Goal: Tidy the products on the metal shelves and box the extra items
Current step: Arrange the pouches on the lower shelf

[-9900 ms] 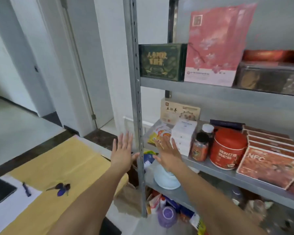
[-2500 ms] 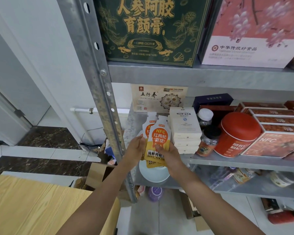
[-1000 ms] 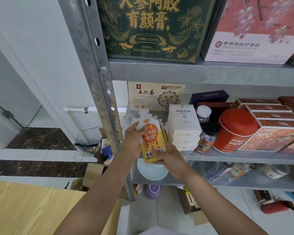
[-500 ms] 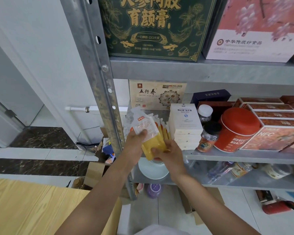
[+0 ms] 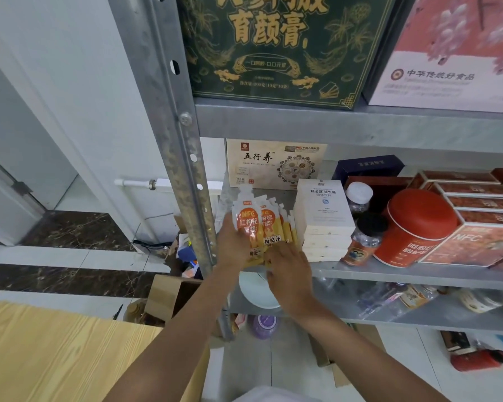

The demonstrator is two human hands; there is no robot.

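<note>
Several orange and yellow drink pouches stand fanned out at the left end of the middle metal shelf. My left hand grips the front pouch from the left side. My right hand holds the lower edges of the pouches from the front right. A stack of white boxes stands just right of the pouches.
On the same shelf are two small jars, a red tin and red flat boxes. A beige box leans at the back. The steel upright is at my left. A wooden table lies lower left.
The pouches have gone from being held up off the shelf to resting upright on it, fanned out. Both hands moved forward and down with them.
</note>
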